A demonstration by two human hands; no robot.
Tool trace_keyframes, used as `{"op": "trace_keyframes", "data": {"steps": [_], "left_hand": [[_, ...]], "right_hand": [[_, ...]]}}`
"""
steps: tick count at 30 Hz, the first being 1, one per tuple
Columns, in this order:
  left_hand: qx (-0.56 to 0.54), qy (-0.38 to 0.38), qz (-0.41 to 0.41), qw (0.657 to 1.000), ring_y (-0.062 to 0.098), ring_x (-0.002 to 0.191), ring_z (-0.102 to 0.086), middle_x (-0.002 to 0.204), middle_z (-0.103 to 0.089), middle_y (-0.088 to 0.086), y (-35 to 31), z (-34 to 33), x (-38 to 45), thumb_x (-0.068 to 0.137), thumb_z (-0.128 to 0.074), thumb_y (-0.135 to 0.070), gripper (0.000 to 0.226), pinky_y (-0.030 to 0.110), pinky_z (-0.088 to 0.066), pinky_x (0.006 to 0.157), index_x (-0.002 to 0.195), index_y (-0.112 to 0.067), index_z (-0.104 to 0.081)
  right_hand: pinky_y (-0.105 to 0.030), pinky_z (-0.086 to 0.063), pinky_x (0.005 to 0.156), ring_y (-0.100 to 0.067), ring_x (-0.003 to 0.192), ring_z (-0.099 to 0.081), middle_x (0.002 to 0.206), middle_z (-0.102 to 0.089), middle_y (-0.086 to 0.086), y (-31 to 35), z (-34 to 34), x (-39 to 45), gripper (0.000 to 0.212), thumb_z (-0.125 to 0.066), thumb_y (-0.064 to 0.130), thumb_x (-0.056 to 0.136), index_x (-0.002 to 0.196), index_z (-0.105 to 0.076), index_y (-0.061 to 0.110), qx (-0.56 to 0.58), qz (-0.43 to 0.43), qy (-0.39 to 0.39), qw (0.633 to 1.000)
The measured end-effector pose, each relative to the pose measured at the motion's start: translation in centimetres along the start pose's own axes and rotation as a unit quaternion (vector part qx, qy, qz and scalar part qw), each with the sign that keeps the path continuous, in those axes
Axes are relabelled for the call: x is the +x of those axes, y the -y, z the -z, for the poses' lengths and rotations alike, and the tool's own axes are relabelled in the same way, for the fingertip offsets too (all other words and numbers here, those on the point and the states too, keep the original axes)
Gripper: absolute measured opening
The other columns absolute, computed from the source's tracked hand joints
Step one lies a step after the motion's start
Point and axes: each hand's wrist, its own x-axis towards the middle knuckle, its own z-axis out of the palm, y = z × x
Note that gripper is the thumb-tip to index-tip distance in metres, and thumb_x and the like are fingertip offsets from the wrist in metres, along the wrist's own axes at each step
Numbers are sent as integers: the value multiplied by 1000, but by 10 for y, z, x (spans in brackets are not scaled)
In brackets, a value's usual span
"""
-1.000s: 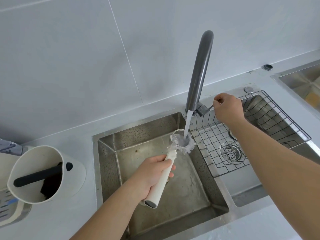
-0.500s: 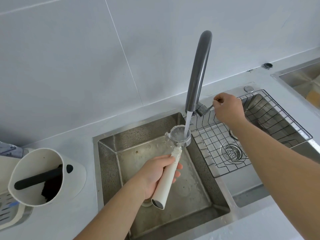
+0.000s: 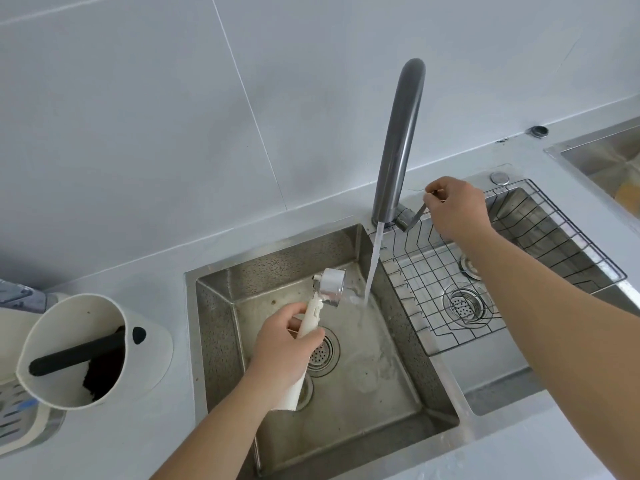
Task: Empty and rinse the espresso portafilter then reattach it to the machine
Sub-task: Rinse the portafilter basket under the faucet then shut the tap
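Head view
Left hand: the left hand (image 3: 282, 344) is closed around the white handle of the portafilter (image 3: 313, 317), over the middle of the left sink basin (image 3: 408, 386).
Right hand: the right hand (image 3: 455, 209) pinches the thin lever of the faucet (image 3: 398, 140) between thumb and fingers, at the back edge of the sink, above the wire rack (image 3: 540, 268).
Portafilter: it is tilted, the metal basket end up and toward the back of the basin, the handle end low and toward the front. The basket is just beside the water stream (image 3: 372, 268), to its left, and not under it.
Water: the stream falls from the spout to the basin floor, near the right wall.
Drain: the round strainer (image 3: 323, 351) lies on the basin floor, partly hidden by the left hand.
Counter, left edge: a white knock box (image 3: 100, 348) with a black bar and dark coffee grounds inside.
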Motion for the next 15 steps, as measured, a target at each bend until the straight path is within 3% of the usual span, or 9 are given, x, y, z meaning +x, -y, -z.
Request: {"op": "trace_keyframes", "data": {"steps": [4,7,15], "left_hand": [[31,-36,-38,998,8,71,-61,94,-61,-4,0,7,-2,80,-71,-15,42,10,-42,45,117,-30,-58],[35,-52,-56,996,8,70,-61,92,-61,-2,0,11,-3,80,-71,-11,41,5,-42,48,115,-28,-57],[51,-63,-78,994,11,61,-60,85,-61,-1,3,16,-6,80,-70,-8,40,10,-42,44,108,-33,-56]], "right_hand": [[-32,-56,67,-23,76,-65,102,-74,-6,8,0,9,21,-58,20,94,112,-69,16,-14,10,-1,1000],[-26,-51,60,-23,74,-63,103,-73,-8,6,-1,10,23,-57,20,95,114,-70,15,-19,12,4,1000],[-32,-54,72,-26,81,-64,105,-74,-9,7,-1,10,25,-56,21,95,114,-70,15,-38,13,2,999]]}}
